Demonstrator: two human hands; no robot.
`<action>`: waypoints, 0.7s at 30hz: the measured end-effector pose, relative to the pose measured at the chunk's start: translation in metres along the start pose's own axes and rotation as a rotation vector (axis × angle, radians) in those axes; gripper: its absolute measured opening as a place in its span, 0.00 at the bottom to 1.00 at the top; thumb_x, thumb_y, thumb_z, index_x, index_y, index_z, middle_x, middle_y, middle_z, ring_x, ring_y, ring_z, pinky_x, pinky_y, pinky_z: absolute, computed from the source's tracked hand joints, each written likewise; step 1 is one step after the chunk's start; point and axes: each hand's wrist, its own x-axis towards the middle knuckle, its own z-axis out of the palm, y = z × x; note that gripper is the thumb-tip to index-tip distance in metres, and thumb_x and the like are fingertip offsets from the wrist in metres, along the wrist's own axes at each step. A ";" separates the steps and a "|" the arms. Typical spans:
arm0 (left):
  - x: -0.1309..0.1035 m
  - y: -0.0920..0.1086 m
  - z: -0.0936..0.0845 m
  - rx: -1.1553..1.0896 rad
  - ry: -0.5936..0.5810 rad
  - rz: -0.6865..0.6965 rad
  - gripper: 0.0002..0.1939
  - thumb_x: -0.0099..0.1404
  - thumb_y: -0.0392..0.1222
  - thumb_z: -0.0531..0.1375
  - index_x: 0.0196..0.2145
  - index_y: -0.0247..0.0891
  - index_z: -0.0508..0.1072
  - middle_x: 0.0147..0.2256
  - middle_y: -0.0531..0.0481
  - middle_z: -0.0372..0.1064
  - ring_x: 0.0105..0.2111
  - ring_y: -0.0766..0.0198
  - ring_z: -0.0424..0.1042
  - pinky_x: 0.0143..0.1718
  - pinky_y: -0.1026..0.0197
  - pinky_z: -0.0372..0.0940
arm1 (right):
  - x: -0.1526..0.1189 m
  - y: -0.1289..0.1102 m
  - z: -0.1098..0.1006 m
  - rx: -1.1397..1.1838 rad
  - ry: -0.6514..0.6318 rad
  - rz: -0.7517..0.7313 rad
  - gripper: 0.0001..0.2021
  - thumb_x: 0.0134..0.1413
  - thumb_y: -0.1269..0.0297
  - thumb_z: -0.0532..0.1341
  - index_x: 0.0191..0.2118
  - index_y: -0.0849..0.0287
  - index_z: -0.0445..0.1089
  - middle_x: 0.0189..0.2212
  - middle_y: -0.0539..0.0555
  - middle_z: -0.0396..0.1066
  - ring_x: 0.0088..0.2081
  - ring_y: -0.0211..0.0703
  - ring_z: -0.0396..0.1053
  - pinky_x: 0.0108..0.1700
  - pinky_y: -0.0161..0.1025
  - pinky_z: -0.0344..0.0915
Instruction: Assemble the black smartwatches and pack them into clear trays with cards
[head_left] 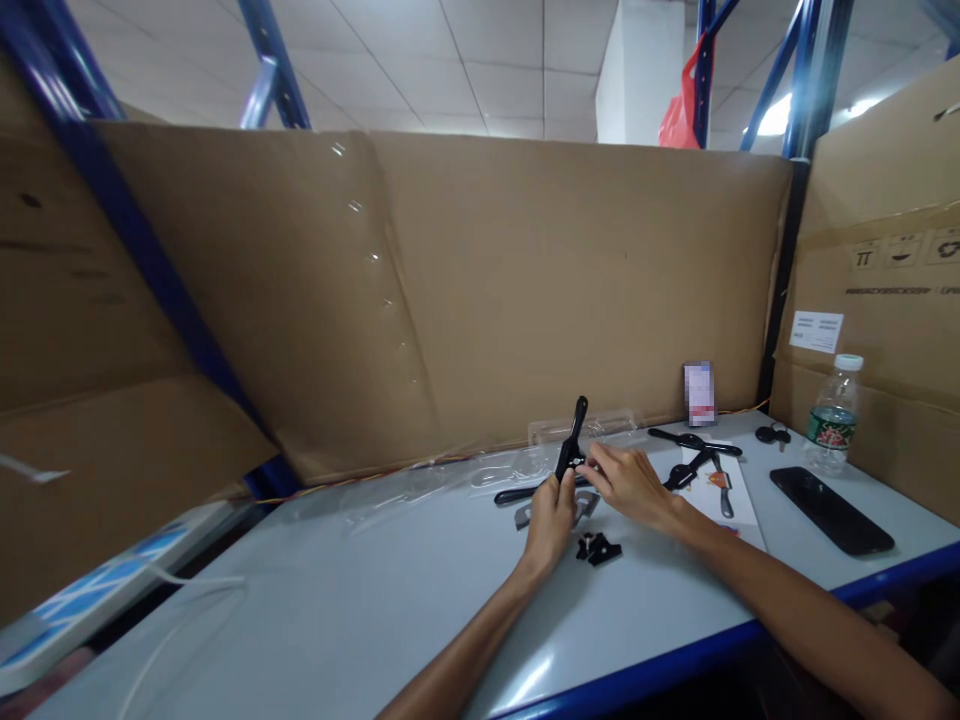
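My left hand (552,520) is closed around the lower part of a black spokeshave (574,432), with one handle pointing up. My right hand (626,482) pinches at its middle, where a small shiny part shows; the fingers hide the rest. Beneath my hands lie another black handle (514,495) and a grey flat metal piece (523,516), both partly covered. Nearer to me sit small black metal parts (598,548). To the right, more black tools (696,441) lie on and beside a white printed sheet (742,490).
A dark phone (832,510), a water bottle (832,420) and keys (772,435) are at the right. Clear plastic packaging (495,465) lies along the cardboard back wall (525,290). A small lit screen (699,393) leans there. A power strip (112,590) is at the left.
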 end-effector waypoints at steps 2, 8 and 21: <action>-0.002 0.002 0.000 0.117 0.048 0.067 0.24 0.63 0.64 0.57 0.24 0.41 0.63 0.16 0.57 0.57 0.17 0.68 0.58 0.21 0.65 0.49 | 0.000 0.000 -0.002 -0.100 -0.037 -0.044 0.12 0.71 0.57 0.55 0.41 0.59 0.70 0.34 0.55 0.75 0.33 0.43 0.73 0.32 0.36 0.56; -0.008 0.011 0.002 0.376 0.076 0.230 0.19 0.67 0.53 0.51 0.22 0.42 0.61 0.19 0.52 0.63 0.21 0.64 0.63 0.26 0.63 0.51 | 0.000 -0.003 -0.008 -0.293 -0.098 -0.100 0.15 0.73 0.58 0.51 0.44 0.61 0.71 0.36 0.59 0.75 0.36 0.46 0.74 0.32 0.37 0.57; -0.009 0.003 0.004 0.440 0.115 0.276 0.20 0.68 0.54 0.50 0.21 0.42 0.62 0.20 0.50 0.65 0.22 0.60 0.66 0.27 0.61 0.56 | 0.000 -0.012 -0.010 -0.383 -0.283 -0.091 0.15 0.73 0.63 0.47 0.49 0.61 0.69 0.41 0.62 0.77 0.41 0.50 0.76 0.38 0.38 0.65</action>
